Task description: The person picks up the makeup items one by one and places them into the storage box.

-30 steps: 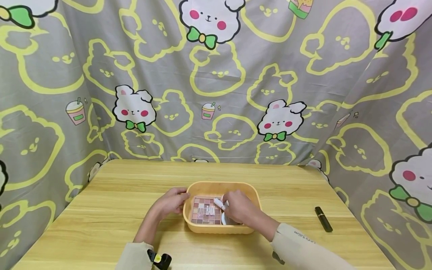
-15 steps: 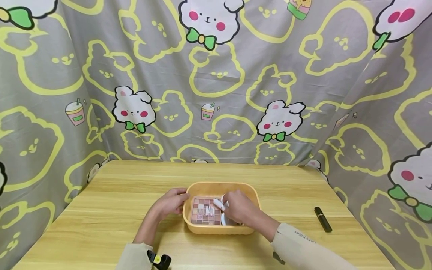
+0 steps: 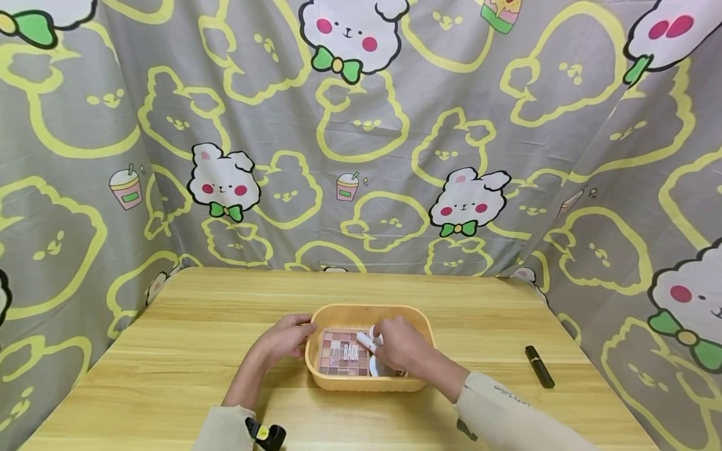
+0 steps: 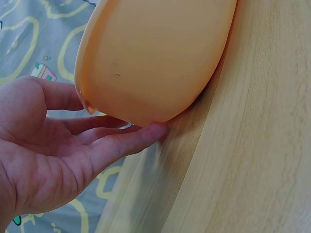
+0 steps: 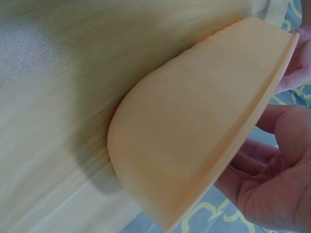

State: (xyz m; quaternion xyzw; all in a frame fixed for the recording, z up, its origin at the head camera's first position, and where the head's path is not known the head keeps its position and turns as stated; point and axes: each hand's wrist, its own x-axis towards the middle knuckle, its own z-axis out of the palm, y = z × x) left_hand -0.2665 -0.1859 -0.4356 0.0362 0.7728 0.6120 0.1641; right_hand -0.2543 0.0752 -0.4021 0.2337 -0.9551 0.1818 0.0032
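In the head view, a yellow-orange plastic basket [image 3: 369,383] stands on the table. My left hand [image 3: 284,338] grips its left end; in the left wrist view, a finger hooks over the rim and the thumb [image 4: 153,133] lies against the outer wall. My right hand [image 3: 403,344] reaches down into the basket's right half, its fingertips hidden. Against those fingers lies a white tube [image 3: 366,341]; whether they hold it does not show. An eyeshadow palette [image 3: 341,356] with a grid of pinkish squares fills the left half. A round, pale, shiny item [image 3: 375,366] shows partly below the hand.
A slim black tube with a metallic band [image 3: 539,366] lies on the wooden table [image 3: 225,300], well right of the basket. Grey curtains [image 3: 383,238] with cartoon rabbits stand behind and at both sides.
Almost nothing differs: my left hand keeps its place on the basket, and the right hand stays inside it with only a very slight shift.
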